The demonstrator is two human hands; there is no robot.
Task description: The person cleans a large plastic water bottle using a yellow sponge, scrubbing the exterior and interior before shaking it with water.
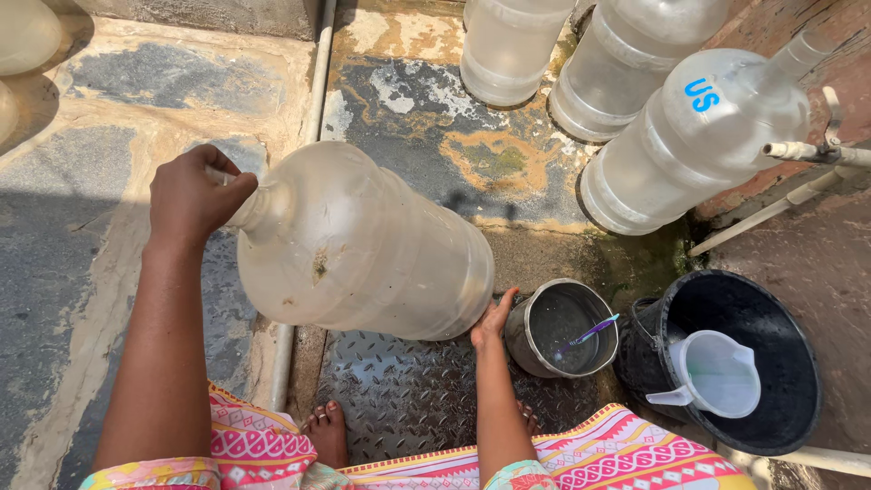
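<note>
A large cloudy plastic water bottle (354, 245) lies tilted on its side in front of me, neck to the left. My left hand (192, 195) is closed around its neck. My right hand (493, 318) presses flat against its base at the lower right. The bottle looks empty, with dirt specks on its wall. It hangs over a metal tread plate (399, 390) near my bare feet.
A small metal pot (561, 328) holding a purple brush stands right of the bottle. Beside it, a black bucket (771, 363) contains a clear plastic jug (717, 372). Three more big bottles (699, 136) stand at the back right under a white pipe tap (807, 150).
</note>
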